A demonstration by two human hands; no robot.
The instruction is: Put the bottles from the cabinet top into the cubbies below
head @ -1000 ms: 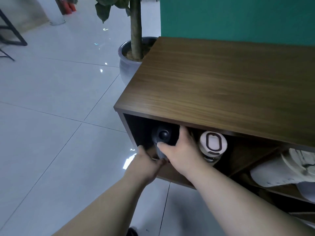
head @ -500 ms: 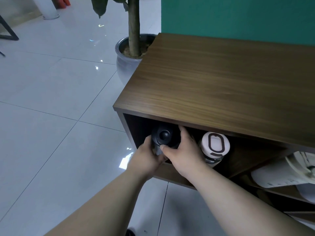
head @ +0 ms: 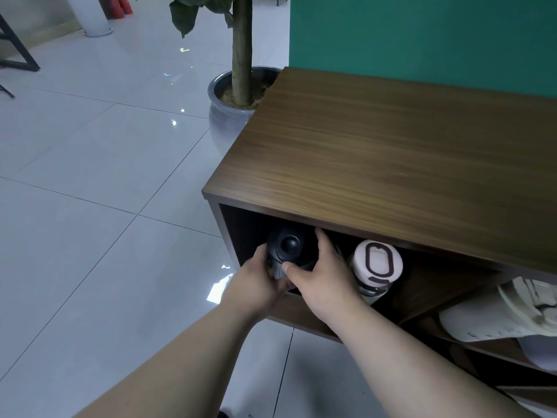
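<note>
A dark bottle with a round black cap [head: 288, 246] stands in the leftmost cubby of the wooden cabinet [head: 391, 164]. Both hands hold it: my left hand [head: 256, 282] wraps its left side, and my right hand [head: 324, 274] grips its right side with the thumb across the front. The bottle's lower body is hidden behind my hands. To its right in the same cubby stands a clear bottle with a white lid bearing a dark oval ring [head: 376, 262]. The cabinet top shows only bare wood.
A grey pot with a tree trunk [head: 229, 116] stands against the cabinet's left end. White shoes [head: 509, 315] lie in the cubby at the right. A green wall rises behind the cabinet. Glossy floor tiles [head: 90, 206] spread to the left.
My left hand has risen from the cubby's lower edge onto the dark bottle's left side. My right hand stays on the bottle.
</note>
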